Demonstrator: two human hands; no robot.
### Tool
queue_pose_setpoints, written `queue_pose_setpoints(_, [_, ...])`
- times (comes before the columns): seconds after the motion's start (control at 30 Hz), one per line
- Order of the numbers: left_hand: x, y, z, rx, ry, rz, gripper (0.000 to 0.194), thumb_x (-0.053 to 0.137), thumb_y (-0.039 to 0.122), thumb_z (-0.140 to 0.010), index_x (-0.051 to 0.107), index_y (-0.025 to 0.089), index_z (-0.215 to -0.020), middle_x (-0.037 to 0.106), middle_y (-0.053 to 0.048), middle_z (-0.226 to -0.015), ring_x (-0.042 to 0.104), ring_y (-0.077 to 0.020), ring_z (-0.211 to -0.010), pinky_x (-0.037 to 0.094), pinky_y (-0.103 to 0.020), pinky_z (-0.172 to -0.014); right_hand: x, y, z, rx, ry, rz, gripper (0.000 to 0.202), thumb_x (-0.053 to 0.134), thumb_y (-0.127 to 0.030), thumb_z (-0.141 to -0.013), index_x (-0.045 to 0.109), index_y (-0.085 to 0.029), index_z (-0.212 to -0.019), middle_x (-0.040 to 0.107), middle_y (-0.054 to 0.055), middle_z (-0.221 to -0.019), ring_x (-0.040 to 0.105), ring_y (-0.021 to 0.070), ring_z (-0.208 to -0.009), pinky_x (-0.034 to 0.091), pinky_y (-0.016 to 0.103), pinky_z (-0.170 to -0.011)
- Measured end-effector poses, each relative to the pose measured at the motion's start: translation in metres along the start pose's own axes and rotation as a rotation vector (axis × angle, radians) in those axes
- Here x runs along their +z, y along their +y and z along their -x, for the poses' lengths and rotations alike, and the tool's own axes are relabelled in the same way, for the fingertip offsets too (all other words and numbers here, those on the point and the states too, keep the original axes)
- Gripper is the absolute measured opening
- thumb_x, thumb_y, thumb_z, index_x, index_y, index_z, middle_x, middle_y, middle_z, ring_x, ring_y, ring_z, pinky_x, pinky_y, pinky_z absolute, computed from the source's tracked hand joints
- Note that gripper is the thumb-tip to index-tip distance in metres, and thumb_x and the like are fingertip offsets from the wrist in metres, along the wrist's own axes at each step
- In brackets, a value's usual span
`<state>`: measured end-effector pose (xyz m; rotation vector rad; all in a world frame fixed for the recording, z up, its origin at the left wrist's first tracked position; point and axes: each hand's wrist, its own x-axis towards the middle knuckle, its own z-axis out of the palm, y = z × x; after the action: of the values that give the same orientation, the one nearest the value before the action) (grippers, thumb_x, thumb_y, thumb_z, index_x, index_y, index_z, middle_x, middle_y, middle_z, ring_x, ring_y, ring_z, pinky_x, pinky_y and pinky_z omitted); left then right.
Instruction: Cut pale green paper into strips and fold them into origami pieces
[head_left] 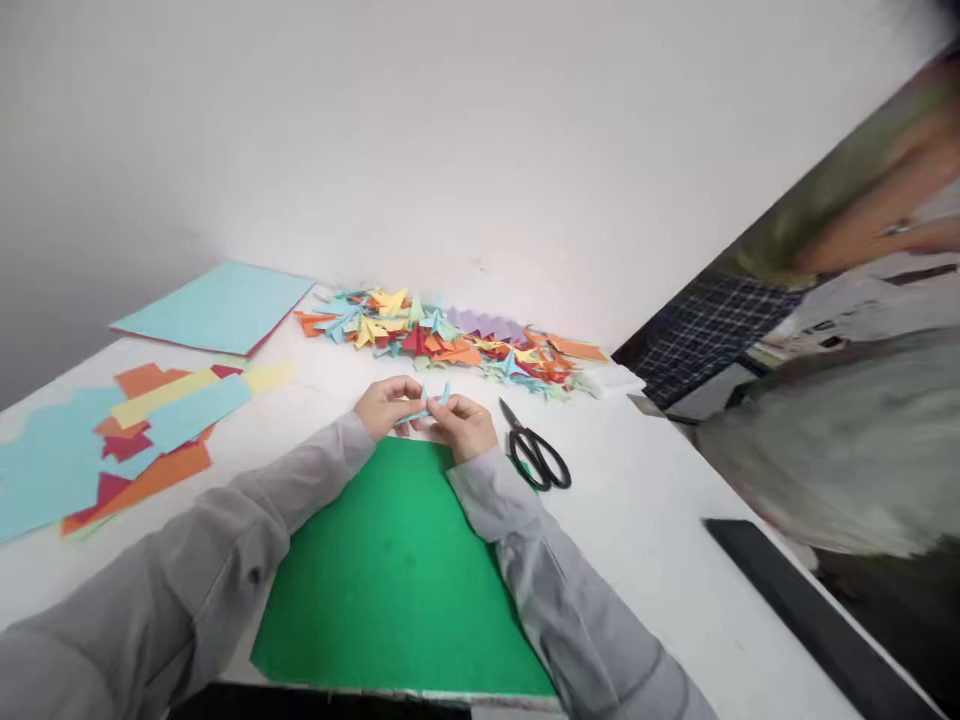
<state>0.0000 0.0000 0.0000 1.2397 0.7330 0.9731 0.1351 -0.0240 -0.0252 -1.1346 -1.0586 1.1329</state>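
Note:
Between my two hands is a small folded piece of light blue paper (414, 414), held just above the far edge of a green mat (397, 560). My left hand (390, 404) pinches its left side, and my right hand (463, 427) grips its right side with thumb and fingers. Two narrow blue points stick up between the fingertips; the rest of the fold is partly hidden by them. Black-handled scissors (534, 448) lie to the right of my right hand, blades pointing away from me.
A heap of folded paper pieces (450, 345) in many colours lies along the wall. Cut paper scraps (172, 405) and a stack of blue sheets (217, 305) are at left. A dark strip (795, 600) lies at right, where another person (847, 430) is close to the table.

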Motion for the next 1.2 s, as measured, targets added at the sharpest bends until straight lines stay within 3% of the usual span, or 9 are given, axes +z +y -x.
queue_pose_setpoints(0.27, [-0.0016,-0.0027,-0.005,-0.056,0.019,0.04,0.028,0.072,0.031,-0.056,0.05,0.014,-0.059,0.051,0.003,-0.039,0.052,-0.011,-0.036,0.041,-0.019,-0.034,0.0002,-0.0055,0.001,0.036,-0.021,0.042,0.037,0.073,-0.046,-0.051,0.05,-0.018,-0.05,0.05,-0.006,-0.043,0.046,0.0081,-0.042,0.039,0.022,-0.045])
queue_pose_setpoints(0.47, [-0.0004,-0.0014,-0.0033,-0.042,0.052,0.021,0.035,0.069,0.043,-0.058,0.051,0.013,-0.058,0.052,0.002,-0.04,0.052,-0.0115,-0.037,0.04,-0.02,-0.033,0.0009,-0.005,0.0007,0.002,0.032,0.016,0.036,0.074,-0.045,-0.05,0.051,-0.018,-0.048,0.052,-0.006,-0.045,0.046,0.0073,-0.041,0.039,0.022,-0.045])
queue_pose_setpoints(0.67, [0.0022,-0.0008,-0.0005,-0.016,0.081,-0.116,0.033,0.078,0.027,-0.047,0.054,0.011,-0.064,0.056,0.002,-0.042,0.05,-0.0084,-0.035,0.04,-0.018,-0.034,0.0001,-0.0047,-0.0014,0.021,0.059,-0.102,0.035,0.075,-0.042,-0.05,0.05,-0.017,-0.047,0.053,-0.006,-0.046,0.046,0.0067,-0.042,0.04,0.022,-0.047])
queue_pose_setpoints(1.0, [-0.0016,-0.0009,-0.0027,-0.015,0.134,-0.018,0.034,0.079,0.028,-0.044,0.054,0.012,-0.062,0.055,0.002,-0.041,0.048,-0.0078,-0.033,0.039,-0.018,-0.034,-0.0015,-0.0061,-0.0009,0.053,-0.037,-0.066,0.027,0.074,-0.041,-0.051,0.06,-0.018,-0.056,0.06,-0.003,-0.055,0.05,0.0094,-0.049,0.039,0.023,-0.049])
queue_pose_setpoints(1.2, [0.0017,0.0034,0.0004,-0.033,0.096,-0.039,0.035,0.077,0.031,-0.047,0.057,0.011,-0.067,0.059,0.001,-0.047,0.052,-0.0091,-0.037,0.041,-0.02,-0.035,-0.0014,-0.0061,0.0002,0.006,-0.042,-0.071,0.026,0.073,-0.042,-0.053,0.061,-0.019,-0.057,0.058,-0.003,-0.054,0.049,0.0096,-0.05,0.039,0.023,-0.049])
